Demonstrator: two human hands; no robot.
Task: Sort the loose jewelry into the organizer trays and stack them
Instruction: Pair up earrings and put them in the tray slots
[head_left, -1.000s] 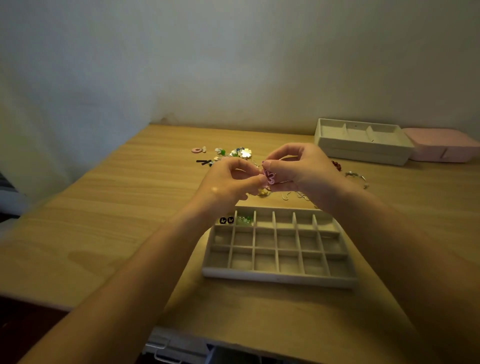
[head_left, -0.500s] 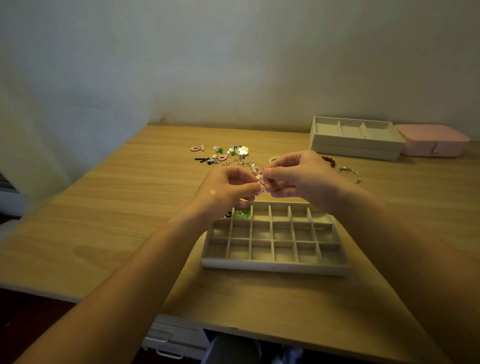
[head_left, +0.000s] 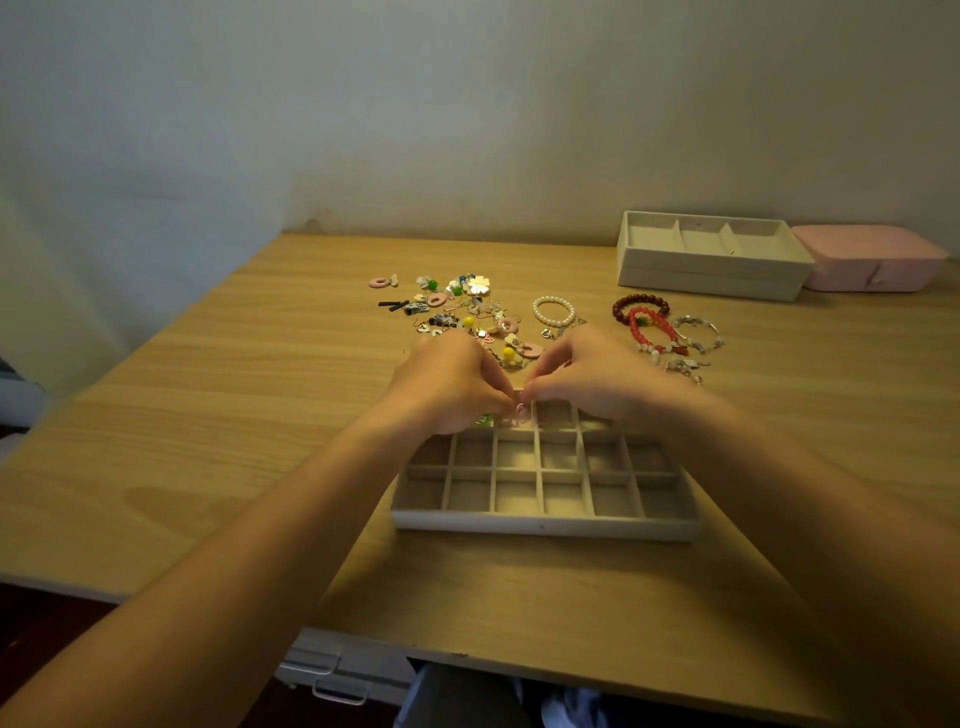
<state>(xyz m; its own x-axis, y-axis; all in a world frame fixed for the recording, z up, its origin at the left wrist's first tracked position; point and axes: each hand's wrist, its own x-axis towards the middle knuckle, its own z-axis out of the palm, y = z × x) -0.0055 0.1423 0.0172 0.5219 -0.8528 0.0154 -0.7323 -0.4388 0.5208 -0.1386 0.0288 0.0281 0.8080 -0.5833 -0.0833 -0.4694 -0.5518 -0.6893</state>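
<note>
Pinching what seems an earring (head_left: 521, 413), left hand (head_left: 447, 384) and right hand (head_left: 597, 379) should lower it fully into a far tray (head_left: 545, 526) cell.

Single head-worn wide view, looking forward and down, close over wooden table (head_left: 218, 426), facing wall (head_left: 467, 104)

Your left forearm (head_left: 249, 551) and right forearm (head_left: 789, 499) are bare along all their visible length; your left hand (head_left: 447, 384) and right hand (head_left: 597, 379) are bare as well; at the view's bottom edge, grey cloth (head_left: 457, 696) and a pale blue-white fold (head_left: 576, 701) show, seemingly your clothing; both are too blurred to name.
</note>
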